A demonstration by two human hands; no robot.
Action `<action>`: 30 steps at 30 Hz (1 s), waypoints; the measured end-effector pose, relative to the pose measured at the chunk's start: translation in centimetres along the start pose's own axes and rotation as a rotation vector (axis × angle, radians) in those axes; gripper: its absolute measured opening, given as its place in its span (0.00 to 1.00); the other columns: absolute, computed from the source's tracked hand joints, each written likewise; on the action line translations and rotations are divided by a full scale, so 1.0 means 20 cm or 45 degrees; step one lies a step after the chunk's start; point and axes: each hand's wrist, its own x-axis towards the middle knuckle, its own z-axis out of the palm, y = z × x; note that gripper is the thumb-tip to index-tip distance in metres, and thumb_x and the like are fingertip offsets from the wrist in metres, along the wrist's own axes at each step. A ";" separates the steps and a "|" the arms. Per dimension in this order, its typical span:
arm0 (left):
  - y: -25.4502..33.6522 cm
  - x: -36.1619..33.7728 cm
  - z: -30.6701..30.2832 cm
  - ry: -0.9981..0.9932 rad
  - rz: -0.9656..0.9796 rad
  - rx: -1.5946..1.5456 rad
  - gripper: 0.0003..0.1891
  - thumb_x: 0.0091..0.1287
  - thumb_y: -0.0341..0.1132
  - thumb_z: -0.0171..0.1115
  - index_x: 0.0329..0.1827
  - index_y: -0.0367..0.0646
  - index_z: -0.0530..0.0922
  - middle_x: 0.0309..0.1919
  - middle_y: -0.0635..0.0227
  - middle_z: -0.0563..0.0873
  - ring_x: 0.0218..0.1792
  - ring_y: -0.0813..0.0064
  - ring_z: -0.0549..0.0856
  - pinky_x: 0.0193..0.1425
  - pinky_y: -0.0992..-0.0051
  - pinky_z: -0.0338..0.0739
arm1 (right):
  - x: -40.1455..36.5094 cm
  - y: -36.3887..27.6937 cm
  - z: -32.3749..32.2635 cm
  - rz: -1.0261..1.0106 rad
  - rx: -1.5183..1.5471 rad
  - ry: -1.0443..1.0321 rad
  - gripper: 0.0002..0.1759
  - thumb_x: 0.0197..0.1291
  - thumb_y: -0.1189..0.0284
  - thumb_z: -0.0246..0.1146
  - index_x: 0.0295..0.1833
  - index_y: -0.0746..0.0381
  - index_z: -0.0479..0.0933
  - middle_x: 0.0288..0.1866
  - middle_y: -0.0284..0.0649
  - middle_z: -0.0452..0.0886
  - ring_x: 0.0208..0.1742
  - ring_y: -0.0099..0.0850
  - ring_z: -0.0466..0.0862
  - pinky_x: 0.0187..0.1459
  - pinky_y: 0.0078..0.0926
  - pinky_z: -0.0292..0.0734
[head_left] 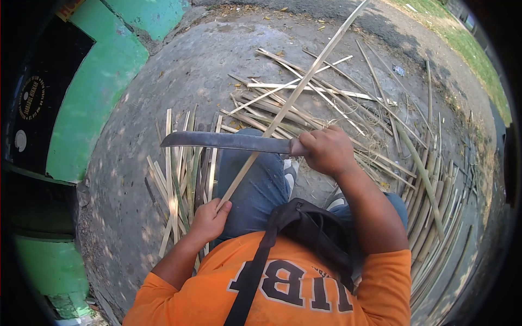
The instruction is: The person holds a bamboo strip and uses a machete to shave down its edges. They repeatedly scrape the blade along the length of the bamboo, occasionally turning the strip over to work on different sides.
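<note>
My right hand is wrapped round the handle of a machete, whose long dark blade points left above my thigh. My left hand grips the lower end of a long pale bamboo strip, which slants up and to the right, far past the machete. Blade and strip cross a little left of the handle; whether they touch, I cannot tell.
Split strips lie in a bundle to the left. More strips are scattered ahead on the concrete, and long bamboo poles lie at the right. A green wall stands at the left.
</note>
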 end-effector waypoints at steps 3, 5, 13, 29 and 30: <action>0.09 -0.01 -0.02 0.047 -0.002 0.010 0.21 0.72 0.47 0.70 0.34 0.36 0.78 0.23 0.57 0.83 0.26 0.61 0.83 0.35 0.61 0.76 | 0.01 -0.04 -0.05 -0.008 0.036 0.010 0.06 0.52 0.67 0.68 0.31 0.53 0.77 0.24 0.35 0.84 0.28 0.40 0.87 0.35 0.41 0.78; 0.11 0.00 -0.03 0.073 -0.005 0.001 0.19 0.68 0.44 0.72 0.33 0.37 0.77 0.23 0.58 0.82 0.25 0.63 0.82 0.34 0.63 0.76 | 0.01 -0.06 -0.06 -0.014 0.047 0.004 0.06 0.51 0.68 0.68 0.31 0.53 0.76 0.24 0.35 0.83 0.28 0.40 0.87 0.35 0.40 0.78; 0.08 0.07 0.05 0.092 0.134 -0.002 0.26 0.67 0.55 0.75 0.35 0.36 0.79 0.22 0.57 0.82 0.26 0.60 0.85 0.34 0.62 0.77 | -0.01 -0.05 -0.02 0.011 0.001 -0.121 0.05 0.52 0.68 0.68 0.33 0.53 0.78 0.23 0.36 0.83 0.27 0.40 0.87 0.34 0.41 0.77; 0.03 0.11 0.05 0.092 0.202 -0.048 0.33 0.78 0.64 0.59 0.36 0.35 0.79 0.23 0.51 0.82 0.28 0.48 0.84 0.35 0.59 0.76 | 0.00 -0.16 0.04 -0.080 0.054 -0.114 0.06 0.55 0.67 0.67 0.32 0.52 0.76 0.22 0.35 0.81 0.27 0.39 0.86 0.35 0.40 0.77; 0.04 0.11 0.05 0.094 0.197 -0.060 0.33 0.78 0.64 0.58 0.36 0.35 0.79 0.23 0.51 0.81 0.28 0.48 0.84 0.35 0.59 0.76 | 0.00 -0.18 0.05 -0.113 0.052 -0.135 0.05 0.56 0.67 0.66 0.32 0.52 0.77 0.22 0.35 0.82 0.26 0.39 0.86 0.36 0.40 0.78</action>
